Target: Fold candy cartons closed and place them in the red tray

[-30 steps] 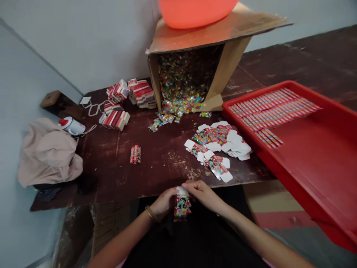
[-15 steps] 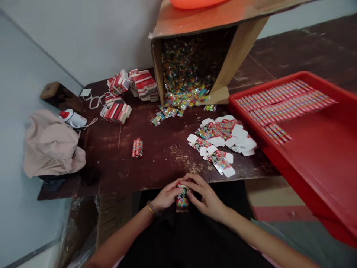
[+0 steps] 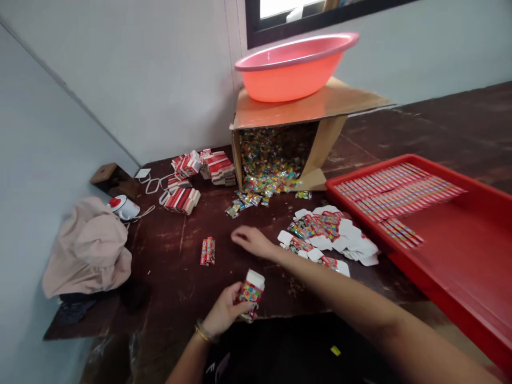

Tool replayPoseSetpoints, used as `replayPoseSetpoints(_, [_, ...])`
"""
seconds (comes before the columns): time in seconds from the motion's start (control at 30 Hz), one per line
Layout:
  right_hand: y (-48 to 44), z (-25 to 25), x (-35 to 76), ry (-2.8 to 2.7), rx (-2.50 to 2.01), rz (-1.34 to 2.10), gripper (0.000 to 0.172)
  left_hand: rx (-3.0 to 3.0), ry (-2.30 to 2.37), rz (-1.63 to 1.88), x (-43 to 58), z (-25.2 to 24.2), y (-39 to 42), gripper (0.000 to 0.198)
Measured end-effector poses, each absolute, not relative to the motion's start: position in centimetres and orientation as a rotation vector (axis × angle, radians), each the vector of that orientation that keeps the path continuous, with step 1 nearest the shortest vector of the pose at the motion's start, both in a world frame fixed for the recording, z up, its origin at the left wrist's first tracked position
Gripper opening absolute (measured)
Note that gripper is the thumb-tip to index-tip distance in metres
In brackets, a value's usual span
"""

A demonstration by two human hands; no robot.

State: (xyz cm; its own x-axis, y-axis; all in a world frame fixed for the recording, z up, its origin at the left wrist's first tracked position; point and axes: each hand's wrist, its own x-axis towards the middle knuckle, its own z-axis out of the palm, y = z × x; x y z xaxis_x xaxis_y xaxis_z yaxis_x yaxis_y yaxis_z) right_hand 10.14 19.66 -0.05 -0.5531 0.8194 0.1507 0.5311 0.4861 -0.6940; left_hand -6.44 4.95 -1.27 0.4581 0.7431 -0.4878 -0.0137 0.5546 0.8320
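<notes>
The left hand (image 3: 230,309) grips one small box (image 3: 253,292) between thumb and fingers, near the bench (image 3: 172,288) edge; its white upper end seems to stand open, so I judge this piece is unfinished. The right hand (image 3: 253,241), beyond it, has loosely bent fingers and appears to hold nothing.

What looks done: to the left of the right hand, a pair of boxes (image 3: 207,251) lies side by side; far to its right, a red tray (image 3: 460,250) carries two long rows of boxes (image 3: 400,192) and a third, much shorter one.

What seems left: a pile of cartons (image 3: 352,234) with white flaps out, right of the right hand, and many candy packets (image 3: 268,181) beyond this hand, spilling from a cardboard box (image 3: 316,106).
</notes>
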Motion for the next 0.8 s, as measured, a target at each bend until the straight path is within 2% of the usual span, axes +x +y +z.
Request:
replayPoseSetpoints(0.1, [24.8, -1.0, 6.6, -2.272, -1.232, 0.634, 0.036, 0.740, 0.981, 0.624, -5.7, -0.7, 4.2, 0.053])
replayPoseSetpoints(0.17, [25.1, -2.4, 5.4, -2.312, -1.252, 0.573, 0.045, 0.718, 0.966, 0.678, -5.3, -0.6, 3.9, 0.055])
replayPoseSetpoints(0.33, [15.0, -6.5, 8.2, -2.417, -1.279, 0.442, 0.050, 0.605, 1.048, 0.779, -5.9, -1.9, 3.8, 0.057])
replayPoseSetpoints(0.47, [8.2, -7.2, 11.9, -2.379, -1.278, 0.409, 0.046, 0.528, 1.120, 0.877, -6.4, -2.2, 4.7, 0.044])
replayPoseSetpoints(0.53, [9.5, -6.4, 12.1, -2.347, -1.272, 0.449, 0.043, 0.515, 1.142, 0.919, -6.1, -1.9, 5.4, 0.042])
replayPoseSetpoints(0.73, [22.8, -3.6, 8.6, -2.354, -1.322, 0.352, 0.045, 0.558, 1.101, 0.874, -3.0, -0.3, 5.7, 0.050])
replayPoseSetpoints(0.8, [24.1, -3.0, 8.3, -2.370, -1.309, 0.310, 0.041, 0.568, 1.099, 0.858, -2.7, 0.0, 5.0, 0.050])
